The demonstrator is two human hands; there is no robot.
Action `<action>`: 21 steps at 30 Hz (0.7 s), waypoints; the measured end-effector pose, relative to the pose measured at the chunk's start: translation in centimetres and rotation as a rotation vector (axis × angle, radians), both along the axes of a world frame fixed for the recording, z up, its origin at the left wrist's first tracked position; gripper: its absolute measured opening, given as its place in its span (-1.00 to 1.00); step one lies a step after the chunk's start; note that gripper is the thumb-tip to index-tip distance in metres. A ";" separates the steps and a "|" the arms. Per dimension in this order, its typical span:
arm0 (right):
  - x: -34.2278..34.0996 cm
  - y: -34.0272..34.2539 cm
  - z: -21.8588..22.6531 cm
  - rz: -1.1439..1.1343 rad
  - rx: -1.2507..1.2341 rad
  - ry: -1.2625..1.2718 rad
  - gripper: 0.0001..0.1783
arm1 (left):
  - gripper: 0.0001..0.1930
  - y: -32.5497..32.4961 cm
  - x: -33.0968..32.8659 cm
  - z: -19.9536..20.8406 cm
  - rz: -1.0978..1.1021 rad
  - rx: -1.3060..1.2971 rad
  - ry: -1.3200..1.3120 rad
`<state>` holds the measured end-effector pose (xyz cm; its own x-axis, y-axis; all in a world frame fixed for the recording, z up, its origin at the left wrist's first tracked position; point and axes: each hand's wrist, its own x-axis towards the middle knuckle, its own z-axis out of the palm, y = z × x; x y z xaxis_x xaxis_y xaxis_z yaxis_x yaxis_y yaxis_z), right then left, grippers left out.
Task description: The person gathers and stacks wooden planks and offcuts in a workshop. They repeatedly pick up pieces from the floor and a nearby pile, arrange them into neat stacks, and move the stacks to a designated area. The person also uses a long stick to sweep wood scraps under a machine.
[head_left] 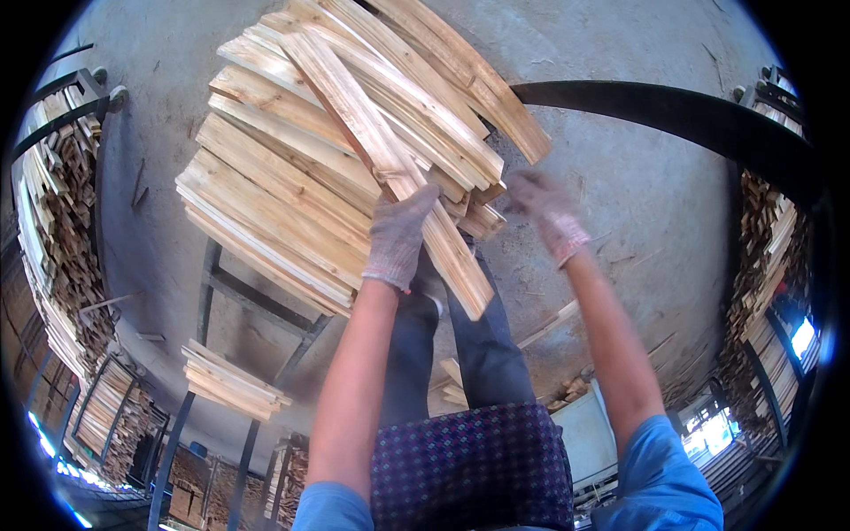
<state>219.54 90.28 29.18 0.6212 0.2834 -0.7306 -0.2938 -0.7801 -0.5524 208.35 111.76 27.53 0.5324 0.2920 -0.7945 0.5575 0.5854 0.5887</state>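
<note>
A long pale wooden board lies slantwise over a pile of boards, its near end jutting out toward my legs. My left hand, in a greyish work glove, is closed around this board near its lower part. Beneath and beyond it spreads the pile of boards, stacked roughly side by side with uneven ends. Off to the right of the board ends hangs my right hand, gloved too; motion smears its fingers, so their grip is unclear.
A dark metal frame supports the pile. A curved black bar reaches in from the right. Fewer boards rest on a rack at lower left. Big lumber stacks stand at both sides. Wood scraps lie on the floor.
</note>
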 end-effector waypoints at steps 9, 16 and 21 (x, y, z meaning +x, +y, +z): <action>8.4 0.3 -9.8 0.219 -0.490 -0.213 0.11 | -0.62 -0.6 1.5 -0.7 0.031 0.004 -0.010; 9.0 0.0 -8.4 0.228 -0.382 -0.268 -0.17 | 0.17 1.8 -0.4 0.8 0.337 -0.454 -0.361; 8.0 0.3 -7.7 0.211 -0.418 -0.258 -0.13 | 0.26 2.9 -1.0 1.9 0.441 -0.605 -0.345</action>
<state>227.55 90.54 21.51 0.7566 0.1395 -0.6388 -0.0020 -0.9765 -0.2156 207.37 114.65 29.40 0.7119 0.1053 -0.6944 0.0474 0.9792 0.1971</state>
